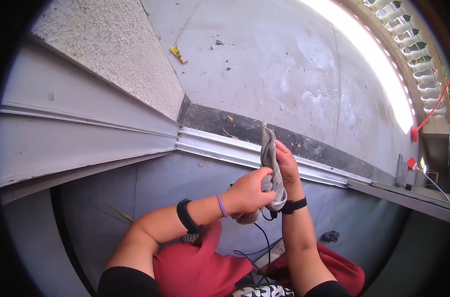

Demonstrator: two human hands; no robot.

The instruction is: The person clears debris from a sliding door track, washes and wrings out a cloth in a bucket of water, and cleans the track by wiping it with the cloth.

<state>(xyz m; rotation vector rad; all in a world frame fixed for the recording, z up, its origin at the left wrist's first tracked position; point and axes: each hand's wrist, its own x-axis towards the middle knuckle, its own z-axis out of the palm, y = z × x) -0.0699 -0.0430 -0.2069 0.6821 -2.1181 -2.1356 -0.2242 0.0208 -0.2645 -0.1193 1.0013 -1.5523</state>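
Observation:
A crumpled grey cloth (268, 154) is held up in front of me, above the metal sliding-door track (220, 146). My left hand (249, 192) grips its lower part, with the thumb and fingers closed on the folds. My right hand (287, 166) holds the cloth from its right side, its fingers partly hidden behind the fabric. The upper end of the cloth stands up as a twisted tip, while its lower folds hang beneath my left hand. A black cable (267, 240) runs below the cloth toward my lap.
Dry leaf bits lie on the dark strip (212, 116) beyond the track. A yellow object (177, 54) and scattered debris are on the grey floor. A rough wall (116, 44) and door frame (86, 133) stand left. A dark clump (329, 236) lies near my right forearm; a red pole (433, 111) leans far right.

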